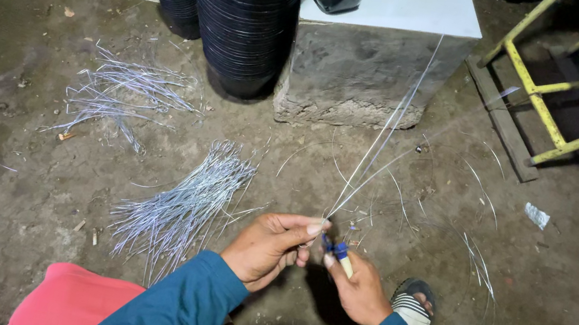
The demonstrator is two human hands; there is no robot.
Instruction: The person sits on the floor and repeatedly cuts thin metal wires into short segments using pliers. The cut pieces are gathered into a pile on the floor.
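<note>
Two hands meet: the left hand [273, 247] pinches long thin wires [380, 143] rising away from its grip; the right hand [360, 288] clasps a blue-tipped tool [339, 252] just beside them.

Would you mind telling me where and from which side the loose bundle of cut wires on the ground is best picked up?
Probably around the middle of the bundle of cut wires, from above: the strands lie flat and roughly parallel there, but fan out loosely at the near end.
</note>
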